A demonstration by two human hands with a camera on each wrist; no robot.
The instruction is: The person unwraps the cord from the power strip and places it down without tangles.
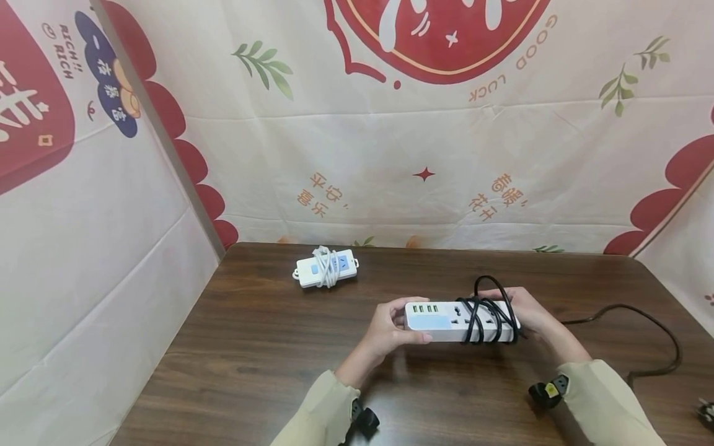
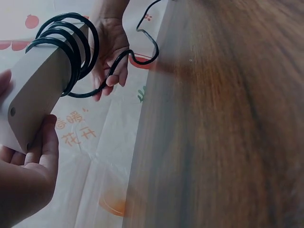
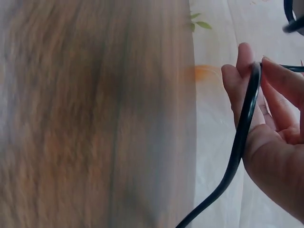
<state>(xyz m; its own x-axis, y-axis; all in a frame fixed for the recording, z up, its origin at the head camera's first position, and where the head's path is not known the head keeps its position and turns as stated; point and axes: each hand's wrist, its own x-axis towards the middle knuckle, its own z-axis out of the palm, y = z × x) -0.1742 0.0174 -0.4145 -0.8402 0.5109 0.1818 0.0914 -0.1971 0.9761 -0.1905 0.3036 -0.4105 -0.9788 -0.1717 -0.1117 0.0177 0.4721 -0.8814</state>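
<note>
Closest to us, at the bottom of the frame, a pale sleeve (image 1: 318, 409) reaches in, and a plug-like thing (image 1: 707, 412) peeks in at the lower right edge. Just beyond, right of centre, here's the action: our left hand (image 1: 385, 328) grips the near-left end of the long power strip (image 1: 440, 322), thumb along its front, lifted off the surface (image 1: 251, 347). Our right hand (image 1: 527, 310), by the strip's other end, has its fingers drawn in narrow round the black cord (image 3: 241, 128), whose loops circle the strip's right half; the rest trails towards the right edge.

Winding on or off? We can't tell. Either way, we'd want the left grip firm and level, light tension through the right fingers, each loop laid beside its neighbour, and that trailing length free of snags.

Farther back, upper left of the strip, lies a smaller power strip (image 1: 307, 272) wrapped in white cord (image 1: 328, 266); behind it hangs the printed cloth (image 1: 362, 142).
</note>
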